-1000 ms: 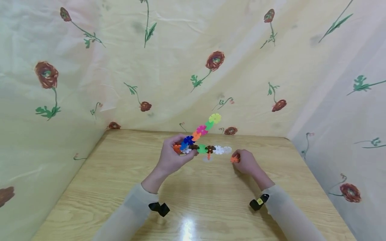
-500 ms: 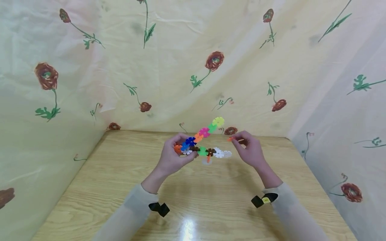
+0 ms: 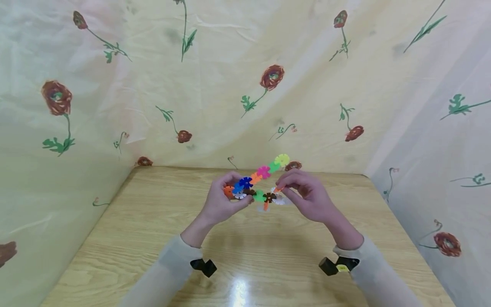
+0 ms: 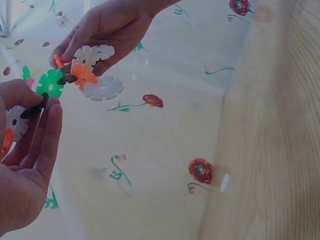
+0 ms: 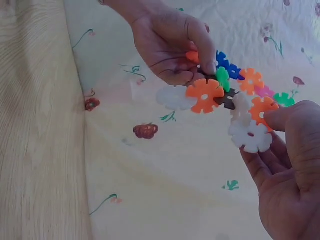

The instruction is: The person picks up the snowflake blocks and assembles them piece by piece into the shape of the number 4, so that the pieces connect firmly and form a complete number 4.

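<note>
My left hand (image 3: 219, 202) grips a chain of flower-shaped interlocking discs (image 3: 263, 172) above the table. One branch slants up through blue, orange, pink and green to a yellow disc (image 3: 282, 159). Another runs right through a green disc (image 4: 50, 83) and a dark brown disc (image 3: 270, 197) to white ones. An orange disc (image 5: 203, 95) and a whitish disc (image 5: 175, 98) stick out below the brown one. With thumb and fingers, my right hand (image 3: 311, 197) pinches another orange disc (image 5: 261, 109) against the white disc (image 5: 251, 136). Whether these two interlock, I cannot tell.
The wooden table (image 3: 245, 243) spreads beneath both hands. Poppy-printed cloth (image 3: 215, 85) hangs behind it and along both sides. Black wrist cameras (image 3: 328, 266) sit on the sleeves.
The right hand has lifted from near the tabletop and moved left with the orange disc, which is now at the chain's white end. The left hand keeps its hold, with the chain slightly lower.
</note>
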The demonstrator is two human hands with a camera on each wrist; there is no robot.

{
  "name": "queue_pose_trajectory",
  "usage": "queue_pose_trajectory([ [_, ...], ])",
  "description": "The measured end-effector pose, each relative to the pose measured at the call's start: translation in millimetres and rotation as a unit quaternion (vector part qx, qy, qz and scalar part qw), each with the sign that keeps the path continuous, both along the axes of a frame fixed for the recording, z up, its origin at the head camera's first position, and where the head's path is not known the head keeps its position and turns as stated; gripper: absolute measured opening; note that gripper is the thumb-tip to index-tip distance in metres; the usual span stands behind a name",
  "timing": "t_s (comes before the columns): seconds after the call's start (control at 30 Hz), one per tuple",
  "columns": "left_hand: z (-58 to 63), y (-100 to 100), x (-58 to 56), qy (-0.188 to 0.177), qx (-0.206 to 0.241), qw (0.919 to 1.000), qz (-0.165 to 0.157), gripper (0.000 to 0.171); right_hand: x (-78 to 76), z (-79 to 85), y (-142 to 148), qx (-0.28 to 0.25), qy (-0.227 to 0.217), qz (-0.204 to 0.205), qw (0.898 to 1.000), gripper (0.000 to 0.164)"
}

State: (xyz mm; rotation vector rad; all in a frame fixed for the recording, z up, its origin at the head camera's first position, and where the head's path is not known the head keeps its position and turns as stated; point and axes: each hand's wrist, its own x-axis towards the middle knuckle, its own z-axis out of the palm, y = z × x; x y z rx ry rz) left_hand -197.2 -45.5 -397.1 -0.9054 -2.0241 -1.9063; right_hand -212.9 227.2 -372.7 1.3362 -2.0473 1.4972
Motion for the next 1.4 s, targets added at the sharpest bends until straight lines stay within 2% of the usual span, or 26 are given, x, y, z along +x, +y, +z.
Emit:
queue_pose_trajectory([
  [0.2,-2.9,1,-0.4,-0.001,-0.009,1.0000,-0.001,0.031,0.8,2.6,-4,0.053,0.014,-0.002,0.998,0.033],
  [0.37,-2.2,2,-0.6,-0.009,-0.006,0.9999,-0.003,0.032,1.8,-0.5,-7,0.070,0.080,-0.055,0.993,0.035],
  [0.47,-1.7,2,-1.2,-0.021,0.006,0.9998,-0.004,0.033,3.6,-2.8,-10,0.063,0.125,-0.099,0.985,0.039],
  [0.53,-0.9,2,-1.5,-0.030,0.017,0.9994,-0.004,0.033,5.0,-3.4,-12,0.053,0.150,-0.113,0.981,0.040],
  [0.67,1.4,3,-0.9,-0.049,0.046,0.9977,-0.011,0.033,6.0,-4.3,-16,0.043,0.213,-0.111,0.970,0.033],
  [0.8,1.5,3,0.3,-0.058,0.069,0.9958,-0.017,0.033,6.4,-5.8,-19,0.051,0.266,-0.111,0.956,0.046],
  [1.03,-1.8,4,1.3,-0.074,0.093,0.9924,-0.030,0.033,3.8,-13.5,-21,0.061,0.301,-0.124,0.944,0.048],
  [1.2,-3.5,4,2.6,-0.086,0.102,0.9906,-0.032,0.033,2.0,-16.0,-21,0.064,0.313,-0.124,0.940,0.044],
  [1.4,-4.4,4,2.1,-0.081,0.100,0.9911,-0.033,0.034,3.4,-13.9,-21,0.061,0.321,-0.132,0.936,0.042],
])
